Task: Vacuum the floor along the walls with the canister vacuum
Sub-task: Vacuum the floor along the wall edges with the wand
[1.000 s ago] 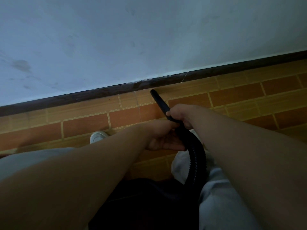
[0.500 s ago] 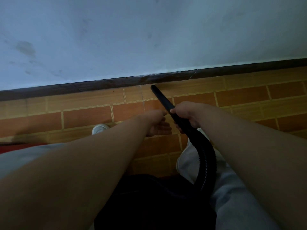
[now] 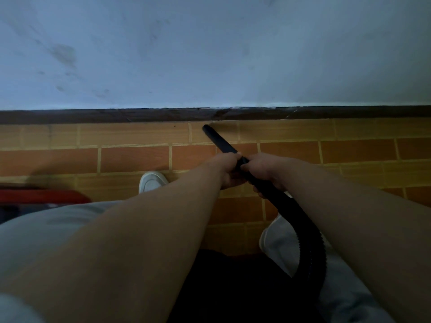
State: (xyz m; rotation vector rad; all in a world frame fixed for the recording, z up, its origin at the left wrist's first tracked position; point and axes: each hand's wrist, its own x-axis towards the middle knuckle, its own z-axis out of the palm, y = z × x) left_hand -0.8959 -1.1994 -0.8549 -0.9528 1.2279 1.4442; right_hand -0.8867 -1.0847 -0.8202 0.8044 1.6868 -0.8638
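Gripping vacuum nozzle [image 3: 219,141] together, left hand [image 3: 229,169] nearer tip, right hand [image 3: 264,170] just behind

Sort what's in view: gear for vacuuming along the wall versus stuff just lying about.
For the job: black nozzle, tip near the baseboard; ribbed hose; left hand and right hand, both gripping the nozzle; tiled floor.
Just lying about: red object at left, too blurred to identify; white shoe, worn.

The nozzle [image 3: 219,142] and ribbed hose [image 3: 310,243] are black. The floor [image 3: 133,157] has orange and tan brick-pattern tiles, the skirting [image 3: 93,115] is dark brown, the wall [image 3: 210,54] smudged bluish-white, the shoe [image 3: 151,181] white.
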